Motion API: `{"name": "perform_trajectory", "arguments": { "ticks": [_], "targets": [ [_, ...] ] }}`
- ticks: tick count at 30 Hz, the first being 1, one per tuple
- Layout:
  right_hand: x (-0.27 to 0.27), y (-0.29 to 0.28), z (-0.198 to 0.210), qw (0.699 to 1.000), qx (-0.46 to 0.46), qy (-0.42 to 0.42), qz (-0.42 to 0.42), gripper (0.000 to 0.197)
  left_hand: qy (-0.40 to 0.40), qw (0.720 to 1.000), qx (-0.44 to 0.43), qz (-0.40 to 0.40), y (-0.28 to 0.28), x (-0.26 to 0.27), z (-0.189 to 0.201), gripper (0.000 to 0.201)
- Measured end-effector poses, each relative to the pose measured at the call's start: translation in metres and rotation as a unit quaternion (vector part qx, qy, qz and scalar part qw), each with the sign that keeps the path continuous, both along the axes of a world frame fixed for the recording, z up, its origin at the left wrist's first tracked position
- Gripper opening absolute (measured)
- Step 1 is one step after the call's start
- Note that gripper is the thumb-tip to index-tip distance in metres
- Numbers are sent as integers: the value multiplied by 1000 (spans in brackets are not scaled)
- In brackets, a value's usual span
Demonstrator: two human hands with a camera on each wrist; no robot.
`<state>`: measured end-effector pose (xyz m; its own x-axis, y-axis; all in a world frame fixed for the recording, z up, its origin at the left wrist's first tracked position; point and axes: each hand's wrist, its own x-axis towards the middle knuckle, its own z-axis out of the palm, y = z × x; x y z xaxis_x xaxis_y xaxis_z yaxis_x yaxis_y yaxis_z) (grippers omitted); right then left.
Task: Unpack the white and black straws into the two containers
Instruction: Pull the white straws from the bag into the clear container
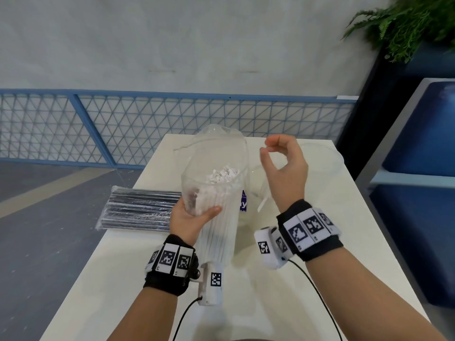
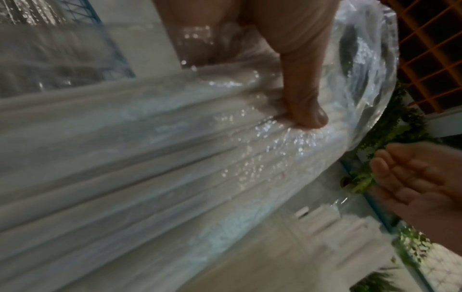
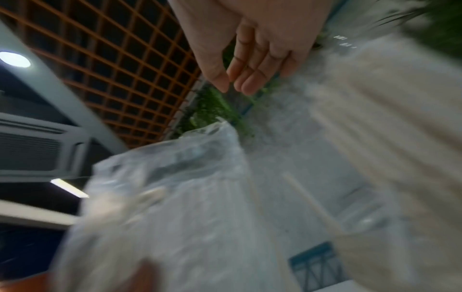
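Fingers (image 1: 214, 209) of the left hand (image 1: 189, 219) curled round a clear bag of white straws (image 1: 216, 217), while the right hand (image 1: 285, 166) hung loose above the table (image 1: 307, 279).

At the far left, a sealed pack of black straws (image 1: 140, 209) lay flat on the table's left edge, glossy under its wrap. Next to it the left hand held the white straws upright and tilted a little away, thumb (image 2: 305, 102) pressed into the crinkled plastic; the bag's mouth (image 1: 221, 136) stood open above the ragged white straw ends (image 1: 224, 174), and the straws showed as long pale ridges through the film. Right of the bag, a clear container (image 1: 258, 183) stood on the table with one white straw (image 1: 263, 203) leaning in it. The right hand hovered above it, fingers (image 3: 247, 79) loosely bent, thumb and forefinger apart, holding nothing. Another clear container (image 1: 327, 156) sat near the far right corner.
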<state>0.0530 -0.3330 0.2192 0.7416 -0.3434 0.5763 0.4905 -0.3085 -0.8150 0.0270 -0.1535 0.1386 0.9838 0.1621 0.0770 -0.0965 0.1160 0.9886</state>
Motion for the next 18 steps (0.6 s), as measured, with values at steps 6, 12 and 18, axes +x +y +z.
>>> {"name": "perform_trajectory", "arguments": {
  "ticks": [6, 12, 18],
  "targets": [
    [-23, 44, -10, 969, -69, 192, 141, 53, -31, 998, -44, -32, 13, -3, -5, 69],
    [-22, 53, -19, 930, -56, 303, 199, 50, -18, 995, 39, -84, 18, -6, -8, 93],
    [-23, 52, -39, 922, 61, 304, 234, 45, -15, 997, 57, -55, 18, -4, -10, 95]
  ]
}}
